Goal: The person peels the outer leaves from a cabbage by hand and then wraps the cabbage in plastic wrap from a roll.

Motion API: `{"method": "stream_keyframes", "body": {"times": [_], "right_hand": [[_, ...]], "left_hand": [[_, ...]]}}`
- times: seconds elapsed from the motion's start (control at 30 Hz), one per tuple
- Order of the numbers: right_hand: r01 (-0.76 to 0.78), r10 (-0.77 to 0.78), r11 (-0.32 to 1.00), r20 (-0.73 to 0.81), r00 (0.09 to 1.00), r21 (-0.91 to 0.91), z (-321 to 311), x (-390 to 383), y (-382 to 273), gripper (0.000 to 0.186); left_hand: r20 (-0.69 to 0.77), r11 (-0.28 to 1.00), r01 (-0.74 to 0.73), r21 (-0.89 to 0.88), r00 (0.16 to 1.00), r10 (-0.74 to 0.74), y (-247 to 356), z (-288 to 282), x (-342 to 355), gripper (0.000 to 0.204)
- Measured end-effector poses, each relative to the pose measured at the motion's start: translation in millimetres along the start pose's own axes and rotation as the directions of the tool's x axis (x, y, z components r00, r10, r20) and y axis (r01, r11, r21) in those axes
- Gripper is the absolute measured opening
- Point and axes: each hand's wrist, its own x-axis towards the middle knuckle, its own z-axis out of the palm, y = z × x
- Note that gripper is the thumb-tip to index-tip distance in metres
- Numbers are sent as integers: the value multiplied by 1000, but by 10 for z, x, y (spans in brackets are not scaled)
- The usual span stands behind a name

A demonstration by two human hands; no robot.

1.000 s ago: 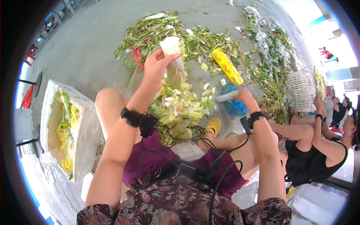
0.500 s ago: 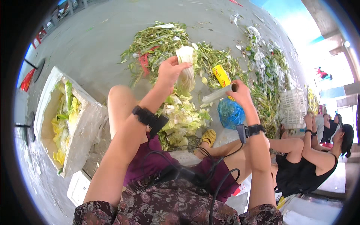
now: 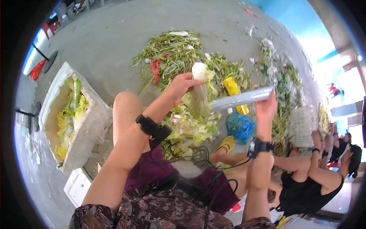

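My left hand [image 3: 180, 88] is closed round a napa cabbage [image 3: 199, 73], its white stem end up and leafy end down. A roll of clear plastic film [image 3: 244, 99] is gripped at its right end by my right hand [image 3: 266, 107]. The roll's left end comes close to the cabbage's lower side; whether film clings to the cabbage I cannot tell. Beneath both hands lies a heap of torn cabbage leaves [image 3: 188, 131]. Behind the roll is a yellow packet [image 3: 231, 87], and below it a blue plastic bag [image 3: 244, 128].
A white foam box [image 3: 91, 126] with cabbages stands at my left. Green trimmings [image 3: 167, 49] cover the floor ahead, with more mixed with plastic on the right. A white crate [image 3: 303, 126] and another person [image 3: 309, 187] are at the right. A cable crosses my lap.
My right hand has moved right and turned the roll, which now shows its full length beside the cabbage. The cabbage has tipped slightly in my left hand. The whole view has shifted a little.
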Motion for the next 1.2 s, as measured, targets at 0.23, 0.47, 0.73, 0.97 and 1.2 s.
{"method": "stream_keyframes", "body": {"times": [0.23,0.47,0.73,0.97,1.2], "right_hand": [[-37,30,998,168,985,41,543,-24,-36,39],[-123,92,991,410,907,48,805,-350,-162,47],[-139,111,988,313,943,67,784,-196,-146,49],[-301,285,953,290,914,12,820,-175,35,43],[-295,317,948,274,908,-117,783,-128,215,41]], "left_hand": [[92,988,-26,154,996,12,18,250,-41,31],[30,972,-62,225,998,56,-14,142,-170,32],[-23,982,-54,179,998,59,-18,114,-169,30],[-81,997,13,77,997,-7,33,157,-177,37],[-130,991,-30,132,990,48,-65,110,-143,33]]}}
